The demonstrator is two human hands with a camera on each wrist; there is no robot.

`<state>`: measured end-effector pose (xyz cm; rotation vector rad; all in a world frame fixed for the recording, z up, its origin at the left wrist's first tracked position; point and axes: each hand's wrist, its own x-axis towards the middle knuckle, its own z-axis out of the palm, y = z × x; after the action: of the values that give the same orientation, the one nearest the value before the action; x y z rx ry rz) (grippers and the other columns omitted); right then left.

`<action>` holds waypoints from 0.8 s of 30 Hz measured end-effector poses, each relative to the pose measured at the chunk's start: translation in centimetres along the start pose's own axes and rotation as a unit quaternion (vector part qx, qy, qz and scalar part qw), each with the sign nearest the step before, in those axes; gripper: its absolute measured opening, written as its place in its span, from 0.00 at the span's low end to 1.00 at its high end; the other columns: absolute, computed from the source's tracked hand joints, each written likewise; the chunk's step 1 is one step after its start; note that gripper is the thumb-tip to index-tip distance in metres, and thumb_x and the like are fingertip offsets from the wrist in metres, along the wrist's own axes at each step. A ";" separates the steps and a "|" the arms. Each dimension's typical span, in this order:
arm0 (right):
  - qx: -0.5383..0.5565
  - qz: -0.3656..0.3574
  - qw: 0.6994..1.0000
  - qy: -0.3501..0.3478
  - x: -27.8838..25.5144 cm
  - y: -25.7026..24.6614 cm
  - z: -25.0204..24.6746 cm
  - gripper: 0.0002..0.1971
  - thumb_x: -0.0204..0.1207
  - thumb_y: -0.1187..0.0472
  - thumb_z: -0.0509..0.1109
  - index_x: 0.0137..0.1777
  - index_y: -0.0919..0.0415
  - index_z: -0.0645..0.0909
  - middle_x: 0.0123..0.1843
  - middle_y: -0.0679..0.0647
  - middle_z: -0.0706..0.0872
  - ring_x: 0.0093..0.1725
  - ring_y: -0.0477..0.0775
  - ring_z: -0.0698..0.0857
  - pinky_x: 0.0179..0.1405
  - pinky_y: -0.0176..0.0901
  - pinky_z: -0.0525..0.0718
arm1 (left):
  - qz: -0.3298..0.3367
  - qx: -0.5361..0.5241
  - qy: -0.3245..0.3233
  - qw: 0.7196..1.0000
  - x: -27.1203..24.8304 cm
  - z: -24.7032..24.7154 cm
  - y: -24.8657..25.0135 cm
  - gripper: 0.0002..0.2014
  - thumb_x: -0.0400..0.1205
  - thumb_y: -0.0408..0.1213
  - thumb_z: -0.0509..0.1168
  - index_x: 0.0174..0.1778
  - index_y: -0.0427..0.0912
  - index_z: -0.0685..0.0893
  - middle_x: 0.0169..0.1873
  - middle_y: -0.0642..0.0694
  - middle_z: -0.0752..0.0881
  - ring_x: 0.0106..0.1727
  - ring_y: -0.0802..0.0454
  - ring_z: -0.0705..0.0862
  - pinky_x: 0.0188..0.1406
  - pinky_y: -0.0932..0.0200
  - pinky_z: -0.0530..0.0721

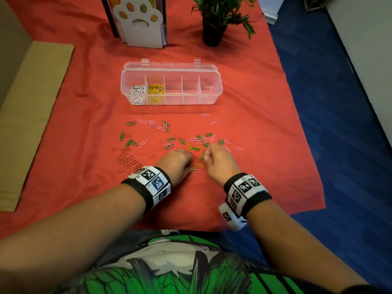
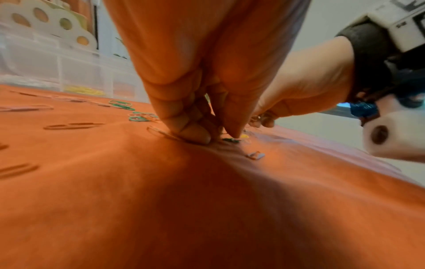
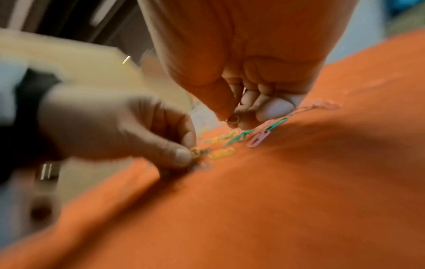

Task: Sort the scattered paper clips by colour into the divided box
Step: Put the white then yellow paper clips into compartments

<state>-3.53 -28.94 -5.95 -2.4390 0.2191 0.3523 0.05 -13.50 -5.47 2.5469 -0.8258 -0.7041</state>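
The clear divided box [image 1: 213, 90] stands on the red cloth, with white clips [image 1: 136, 93] in its leftmost cell and yellow clips [image 1: 156, 93] in the one beside it. Green [image 1: 129, 143], pink [image 1: 150, 124], red [image 1: 127, 161] and a few yellow clips [image 1: 199, 165] lie scattered in front of it. My left hand [image 1: 180, 161] is down on the cloth, fingers curled, pinching a yellow clip [image 3: 194, 151]. My right hand [image 1: 212, 152] hovers just right of it, thumb and forefinger [image 3: 232, 118] pinched on a small clip whose colour I cannot make out.
A paw-print card holder [image 1: 140, 20] and a potted plant [image 1: 214, 20] stand behind the box. Flat cardboard [image 1: 27, 115] lies along the left. The cloth ends at blue carpet [image 1: 339, 134] on the right. The box's other cells look empty.
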 end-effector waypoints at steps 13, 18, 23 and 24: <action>-0.195 -0.085 0.977 -0.012 -0.9 -1.3 2.1 0.10 0.75 0.69 0.61 0.55 0.65 0.76 0.57 0.63 0.76 0.58 0.65 0.77 0.57 0.55 0.77 | -0.139 -0.246 0.080 0.956 2.1 -3.4 -0.5 0.09 0.79 0.31 0.61 0.47 0.41 0.86 0.35 0.40 0.80 0.33 0.57 0.82 0.37 0.64 0.78; -0.204 -0.061 0.975 -0.057 -0.6 -1.2 2.8 0.14 0.75 0.71 0.54 0.59 0.67 0.73 0.61 0.64 0.75 0.61 0.65 0.75 0.62 0.56 0.78 | -0.078 -0.010 0.060 0.995 2.8 -2.3 -1.1 0.11 0.76 0.36 0.67 0.54 0.44 0.87 0.48 0.38 0.78 0.57 0.41 0.78 0.59 0.57 0.73; 0.152 0.093 0.983 -0.052 0.5 -0.6 0.5 0.09 0.79 0.69 0.57 0.51 0.55 0.74 0.36 0.51 0.77 0.35 0.50 0.75 0.34 0.40 0.72 | -0.089 -0.065 0.087 0.990 2.4 -1.9 -1.9 0.07 0.79 0.35 0.64 0.48 0.36 0.84 0.46 0.36 0.77 0.53 0.38 0.79 0.56 0.55 0.72; 0.243 0.126 0.960 -0.053 0.7 -0.6 -0.1 0.11 0.80 0.70 0.55 0.51 0.56 0.74 0.34 0.50 0.74 0.31 0.47 0.74 0.30 0.37 0.72 | -0.093 -0.081 0.095 0.988 2.3 -1.9 -2.0 0.07 0.79 0.34 0.63 0.48 0.36 0.83 0.45 0.38 0.76 0.53 0.38 0.79 0.55 0.55 0.71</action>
<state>-2.75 -28.63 -5.73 -1.9042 0.5087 0.4754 3.60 -13.09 -5.67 2.5145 -0.4537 -0.5471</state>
